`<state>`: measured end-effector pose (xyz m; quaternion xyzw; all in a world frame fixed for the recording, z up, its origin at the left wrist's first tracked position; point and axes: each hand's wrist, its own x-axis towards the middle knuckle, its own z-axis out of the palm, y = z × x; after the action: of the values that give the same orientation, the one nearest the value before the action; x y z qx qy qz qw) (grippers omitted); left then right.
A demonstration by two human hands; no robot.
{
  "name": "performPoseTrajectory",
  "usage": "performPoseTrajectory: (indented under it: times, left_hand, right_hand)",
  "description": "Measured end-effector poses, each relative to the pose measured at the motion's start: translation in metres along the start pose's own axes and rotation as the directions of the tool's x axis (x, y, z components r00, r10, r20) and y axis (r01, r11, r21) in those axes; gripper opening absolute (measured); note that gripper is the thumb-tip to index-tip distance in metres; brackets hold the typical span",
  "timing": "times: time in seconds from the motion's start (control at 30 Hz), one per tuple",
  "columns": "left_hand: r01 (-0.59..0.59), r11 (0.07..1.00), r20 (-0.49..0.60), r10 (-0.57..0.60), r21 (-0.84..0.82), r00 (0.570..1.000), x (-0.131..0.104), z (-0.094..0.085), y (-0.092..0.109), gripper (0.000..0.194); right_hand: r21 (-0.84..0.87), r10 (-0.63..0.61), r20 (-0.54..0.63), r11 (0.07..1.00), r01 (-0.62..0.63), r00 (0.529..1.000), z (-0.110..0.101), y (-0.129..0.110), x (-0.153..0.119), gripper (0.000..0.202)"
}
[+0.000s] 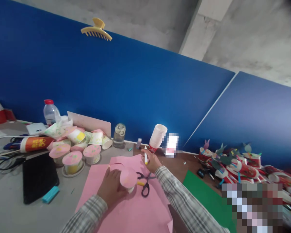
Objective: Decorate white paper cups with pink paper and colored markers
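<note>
My left hand [113, 186] holds a small paper cup with a round pink top [128, 178], over pink paper [135, 215]. Farther forward and to the right, my right hand [151, 161] is closed on a white marker with a yellow end [145, 158]. Between the hands, dark-handled scissors [145, 189] lie on the pink paper, with a yellow item [140, 183] beside them. A leaning stack of white cups [158, 136] stands just beyond my right hand.
Pink-topped cups [72, 160] and a black tablet [40, 178] are at left. A glass jar [119, 136] stands by the blue partition [126, 84]. Green paper [206, 200] and decorated red cups [247, 168] are at right.
</note>
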<state>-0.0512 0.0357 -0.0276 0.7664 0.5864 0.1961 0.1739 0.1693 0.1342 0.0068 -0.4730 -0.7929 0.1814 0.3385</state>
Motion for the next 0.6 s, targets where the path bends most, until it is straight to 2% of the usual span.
performPoseTrajectory:
  times: [0.07,0.17,0.27,0.37,0.6]
  left_hand:
    - [0.0,1.0,0.009,0.0,-0.001,1.0,0.0,0.0,0.0,0.062]
    - [0.008,1.0,0.003,-0.008,-0.002,1.0,0.0,0.001,0.001,0.057]
    - [-0.001,1.0,-0.003,0.001,-0.014,1.0,0.0,0.002,0.001,0.055]
    - [-0.011,1.0,0.0,0.011,-0.025,1.0,-0.001,0.002,0.0,0.059]
    - [-0.006,1.0,-0.022,0.006,-0.004,1.0,-0.003,-0.003,0.008,0.047]
  right_hand:
    - [-0.002,-0.003,-0.015,1.0,0.003,1.0,-0.002,0.002,0.008,0.033]
    - [0.018,-0.025,-0.037,1.0,0.025,0.999,-0.006,0.0,0.017,0.034]
    - [0.035,-0.04,-0.067,0.998,0.043,0.997,-0.007,-0.003,0.018,0.036]
    - [0.032,-0.052,-0.066,0.998,0.054,0.996,-0.001,-0.008,0.009,0.037]
    - [-0.037,-0.064,0.061,0.997,0.067,0.996,0.006,-0.017,-0.032,0.036]
